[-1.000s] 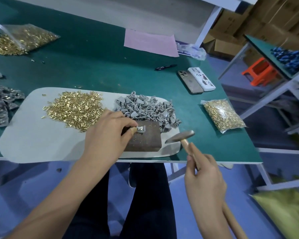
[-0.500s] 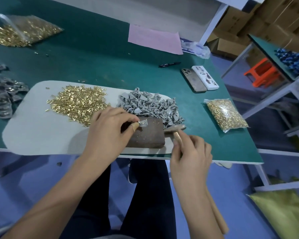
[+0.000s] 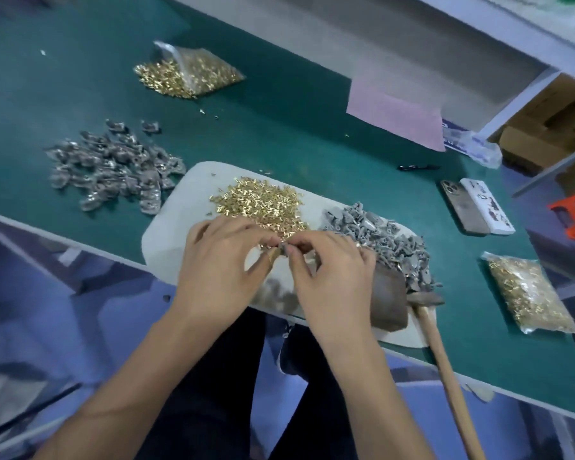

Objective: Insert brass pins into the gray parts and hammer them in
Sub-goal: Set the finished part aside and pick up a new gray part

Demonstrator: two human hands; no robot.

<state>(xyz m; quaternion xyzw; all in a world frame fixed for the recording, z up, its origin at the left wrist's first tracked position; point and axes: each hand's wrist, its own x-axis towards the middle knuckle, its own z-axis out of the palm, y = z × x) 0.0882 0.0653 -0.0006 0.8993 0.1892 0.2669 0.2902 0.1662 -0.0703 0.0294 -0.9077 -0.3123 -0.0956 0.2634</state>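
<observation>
A loose heap of brass pins (image 3: pixel 259 202) lies on the white mat (image 3: pixel 166 227), with a heap of bare gray parts (image 3: pixel 379 237) to its right. My left hand (image 3: pixel 219 277) and my right hand (image 3: pixel 332 280) meet just in front of the pin heap, fingertips pinching one small gray part (image 3: pixel 283 250) between them. The brown block (image 3: pixel 390 302) sits to the right of my right hand. Beside it lies the hammer (image 3: pixel 427 300), its wooden handle hanging over the table's front edge, with neither hand on it.
A pile of silvery-gray parts (image 3: pixel 113 164) lies on the green table at the left. Bags of brass pins sit at the back (image 3: pixel 190 73) and at the right (image 3: pixel 528 293). Two phones (image 3: pixel 475 207), a pen and a pink sheet (image 3: pixel 395 117) lie further back.
My right hand has let go of the hammer, which now lies beside the block. Both hands have come together on a gray part near the pins. The view has swung left.
</observation>
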